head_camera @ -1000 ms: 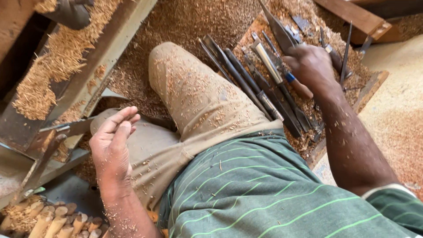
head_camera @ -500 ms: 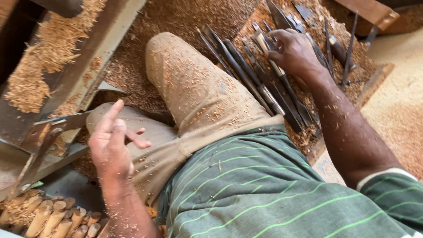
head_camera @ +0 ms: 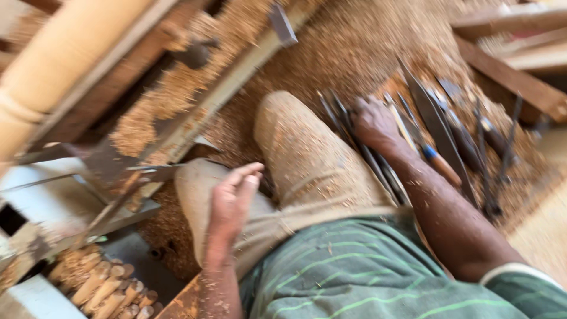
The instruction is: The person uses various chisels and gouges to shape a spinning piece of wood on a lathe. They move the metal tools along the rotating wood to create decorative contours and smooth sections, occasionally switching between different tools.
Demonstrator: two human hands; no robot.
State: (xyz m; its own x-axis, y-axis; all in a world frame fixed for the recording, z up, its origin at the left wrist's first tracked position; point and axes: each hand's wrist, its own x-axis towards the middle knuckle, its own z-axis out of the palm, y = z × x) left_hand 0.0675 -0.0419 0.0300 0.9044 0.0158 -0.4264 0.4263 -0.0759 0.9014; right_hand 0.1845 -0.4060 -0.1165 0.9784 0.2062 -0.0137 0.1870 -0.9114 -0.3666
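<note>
Reaching rt hand (head_camera: 372,121) onto chisels (head_camera: 440,133), fingers curling on 1, grip unclear; long axes running away; lt hand (head_camera: 233,201) idling, slack.

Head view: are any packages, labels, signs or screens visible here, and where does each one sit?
None in view: no package, label, sign or screen.
The right hand is down among long metal turning tools lying on the sawdust.
The left hand is empty over the knee.
</note>
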